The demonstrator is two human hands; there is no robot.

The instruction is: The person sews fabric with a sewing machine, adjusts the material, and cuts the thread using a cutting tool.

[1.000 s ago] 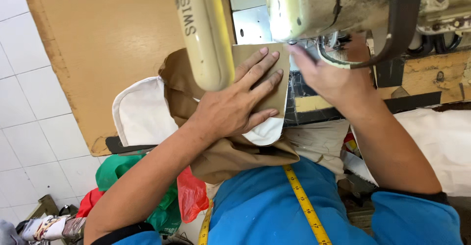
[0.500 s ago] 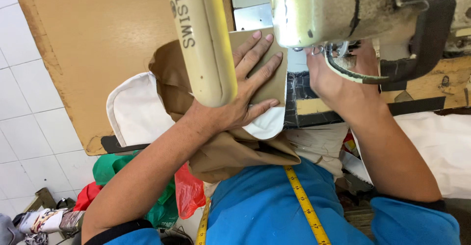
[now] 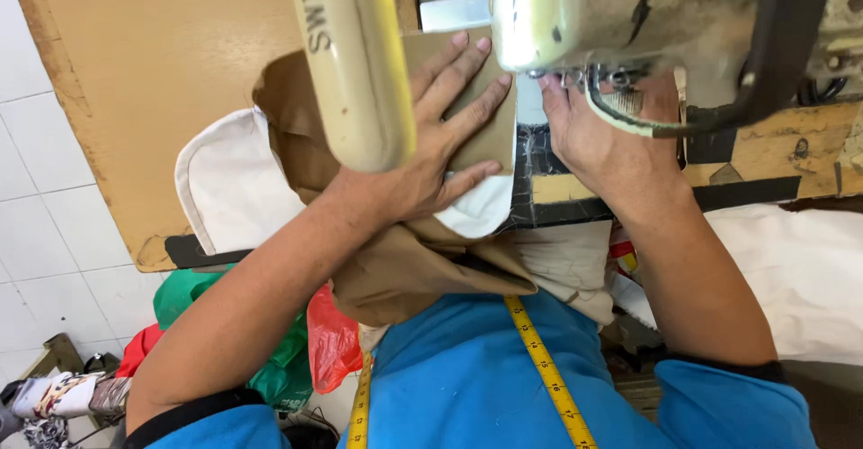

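Observation:
My left hand (image 3: 431,148) lies flat, fingers spread, on a brown fabric piece (image 3: 382,260) with a white lining (image 3: 476,211) showing at its edge, on the bed of a cream sewing machine (image 3: 360,62). The machine's arm hides part of that hand. My right hand (image 3: 602,139) rests beside the fabric's right edge, fingers reaching up under the machine head (image 3: 584,13) near the needle area; its fingertips are hidden. More brown fabric hangs over the table edge onto my lap.
A wooden table top (image 3: 153,80) extends left, with a white fabric piece (image 3: 229,188) on it. A yellow tape measure (image 3: 548,373) hangs over my blue shirt. Green and red plastic bags (image 3: 297,350) lie on the tiled floor at lower left. White cloth (image 3: 791,269) sits right.
My left hand has slid the brown fabric slightly forward toward the needle. My right hand has shifted closer under the machine head.

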